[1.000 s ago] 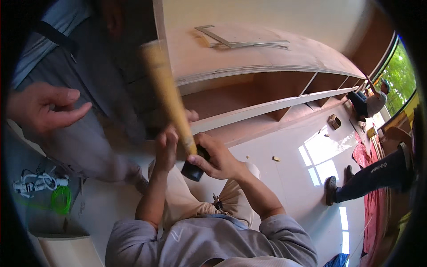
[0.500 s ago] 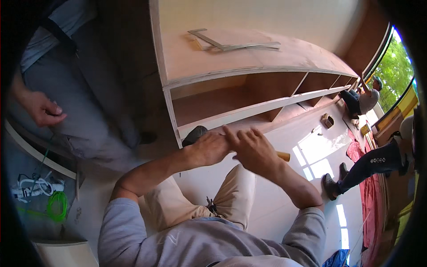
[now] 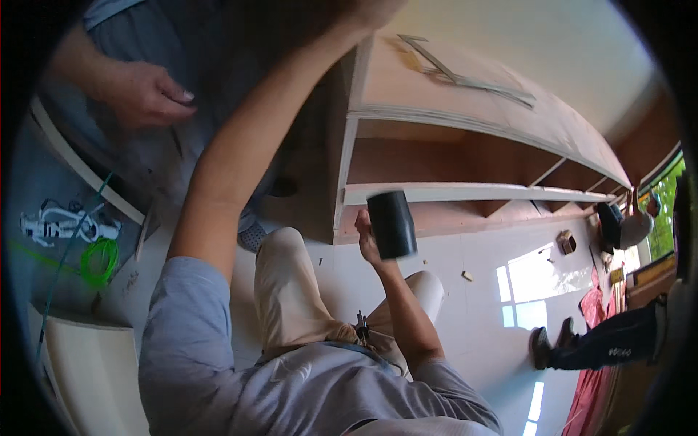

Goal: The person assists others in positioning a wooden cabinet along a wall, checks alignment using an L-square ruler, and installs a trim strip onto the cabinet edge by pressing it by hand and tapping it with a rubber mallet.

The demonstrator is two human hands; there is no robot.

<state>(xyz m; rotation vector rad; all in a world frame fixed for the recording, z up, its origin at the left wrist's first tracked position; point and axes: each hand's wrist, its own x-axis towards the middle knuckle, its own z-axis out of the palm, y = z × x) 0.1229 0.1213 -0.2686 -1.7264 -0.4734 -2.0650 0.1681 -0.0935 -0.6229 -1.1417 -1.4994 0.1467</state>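
Observation:
A black-headed rubber mallet (image 3: 392, 224) stands up in front of me, its head hiding part of my right hand (image 3: 368, 238), which is closed around it. Only some of that hand's fingers show, at the left of the mallet head. My left arm reaches up and forward, and my left hand (image 3: 374, 10) is at the top edge of the view, by the near upper end of the plywood cabinet (image 3: 451, 190). Its fingers are dark and cut off, so what they touch is hidden.
On the cabinet's upper panel lies a metal carpenter's square (image 3: 465, 78). At left, another person's hand (image 3: 149, 94) hangs close to my left arm. White and green cords (image 3: 99, 261) lie at the far left. Others work at the right, near a red cloth (image 3: 585, 385).
My hands have parted: the left has gone up to the cabinet's upper end, while the right has turned the mallet upright. The view has shifted, and the other person's hand appears closer.

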